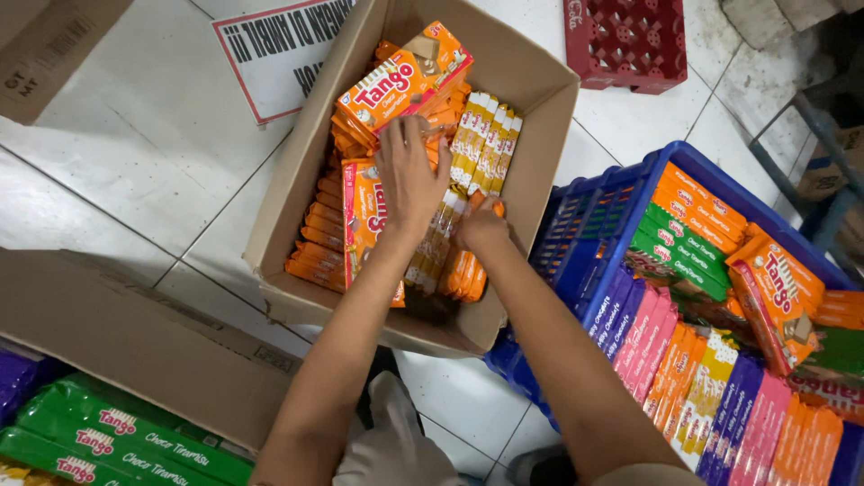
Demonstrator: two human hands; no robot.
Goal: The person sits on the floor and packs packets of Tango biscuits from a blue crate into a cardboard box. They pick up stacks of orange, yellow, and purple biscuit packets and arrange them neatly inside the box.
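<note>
Head view looks straight down into the cardboard box (pixel 306 193), my landmark. My left hand (pixel 409 175) lies inside it, fingers spread flat over the upright orange wafer packs (pixel 364 216), seemingly to steady the row; whether it grips one I cannot tell. My right hand (pixel 481 225) dips near the box's right wall, fingers curled among the yellow-white packs (pixel 486 144), grip hidden. Right of the box stands a blue crate (pixel 585 243) of sorted packs.

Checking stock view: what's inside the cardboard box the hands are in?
The cardboard box holds orange snack packs and upright yellow-white packs. The left hand and right hand cover some packs; the lower layers and the box floor are hidden.
</note>
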